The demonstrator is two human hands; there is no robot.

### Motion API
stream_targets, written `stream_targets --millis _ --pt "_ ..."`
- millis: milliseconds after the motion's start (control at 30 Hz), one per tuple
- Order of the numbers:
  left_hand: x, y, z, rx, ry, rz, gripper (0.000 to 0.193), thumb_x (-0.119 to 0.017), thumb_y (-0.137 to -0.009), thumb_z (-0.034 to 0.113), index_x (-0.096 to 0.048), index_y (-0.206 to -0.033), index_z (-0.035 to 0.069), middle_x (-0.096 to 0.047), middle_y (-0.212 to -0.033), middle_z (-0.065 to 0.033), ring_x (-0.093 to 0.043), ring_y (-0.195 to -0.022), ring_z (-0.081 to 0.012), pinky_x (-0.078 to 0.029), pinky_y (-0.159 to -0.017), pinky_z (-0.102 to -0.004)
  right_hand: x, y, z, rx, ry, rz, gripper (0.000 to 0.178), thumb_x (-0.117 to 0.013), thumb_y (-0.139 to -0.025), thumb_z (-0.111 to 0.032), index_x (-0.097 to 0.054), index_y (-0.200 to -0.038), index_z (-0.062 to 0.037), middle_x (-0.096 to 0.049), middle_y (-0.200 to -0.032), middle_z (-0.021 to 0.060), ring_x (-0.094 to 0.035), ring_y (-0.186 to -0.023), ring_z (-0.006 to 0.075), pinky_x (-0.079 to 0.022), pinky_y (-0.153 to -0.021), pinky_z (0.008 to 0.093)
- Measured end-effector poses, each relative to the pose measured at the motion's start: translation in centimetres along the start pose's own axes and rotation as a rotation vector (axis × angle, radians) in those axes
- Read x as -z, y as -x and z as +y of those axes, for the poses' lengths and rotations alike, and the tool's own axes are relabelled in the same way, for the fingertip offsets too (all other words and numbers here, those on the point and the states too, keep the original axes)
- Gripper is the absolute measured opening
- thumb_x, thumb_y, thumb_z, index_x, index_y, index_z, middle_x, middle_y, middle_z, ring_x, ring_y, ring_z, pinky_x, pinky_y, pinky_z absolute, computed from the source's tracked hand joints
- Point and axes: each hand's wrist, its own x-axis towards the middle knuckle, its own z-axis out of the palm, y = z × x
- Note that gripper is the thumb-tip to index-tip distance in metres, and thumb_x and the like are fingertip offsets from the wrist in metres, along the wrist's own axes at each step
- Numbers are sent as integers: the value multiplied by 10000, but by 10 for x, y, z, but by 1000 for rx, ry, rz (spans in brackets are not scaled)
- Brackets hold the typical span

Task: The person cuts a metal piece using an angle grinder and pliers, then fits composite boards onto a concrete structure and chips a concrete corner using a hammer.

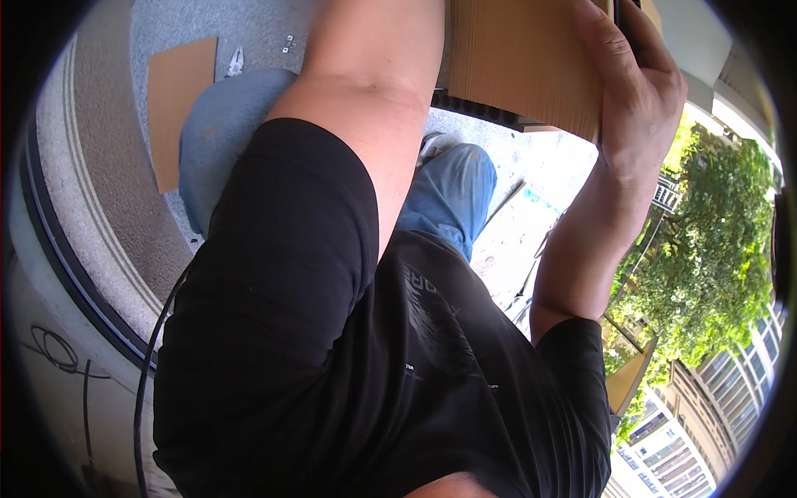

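Observation:
My right hand (635, 91) is closed on the right edge of a brown cardboard piece (523, 58) at the top of the view. Its thumb lies along the front face, and the fingers bend round behind, beside a thin dark edge. Below the cardboard a black strip with a row of notches or holes (481, 108) shows; what it belongs to is hidden. My left forearm (369, 50) reaches up past the top edge of the picture, left of the cardboard, so my left hand is out of sight.
A flat cardboard sheet (178, 108) lies on the grey ground by my knee (232, 141), near pliers (237, 62) and a small metal part (289, 43). A black cable (145, 373) runs down the left side. Trees (706, 232) and a building stand at the right.

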Motion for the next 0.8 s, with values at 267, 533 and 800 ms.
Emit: stream_targets --millis 267,533,800 --pt "12 -17 -2 4 32 16 834 -669 -954 609 -496 -1466 -25 -617 -1386 -206 -624 -1211 -308 -520 -1014 -435 -2 0 23 29 53 -86 504 -737 -978 -262 -633 -1327 87 -731 -1167 147 -673 -1030 177 -532 -905 302" --pt "21 -38 13 -12 -4 64 844 -665 -953 622 -501 -1467 -28 -608 -1415 -208 -613 -1245 -301 -512 -1037 -425 -10 -18 17 -21 281 -48 568 -797 -935 -291 -645 -1316 101 -773 -1060 153 -693 -946 149 -557 -861 297" --pt "25 -18 23 74 119 142 791 -710 -963 533 -486 -1504 0 -623 -1421 -164 -612 -1266 -254 -498 -1058 -364 -20 2 43 39 431 -64 602 -787 -912 -268 -608 -1339 117 -733 -1181 235 -703 -1103 261 -532 -989 375"
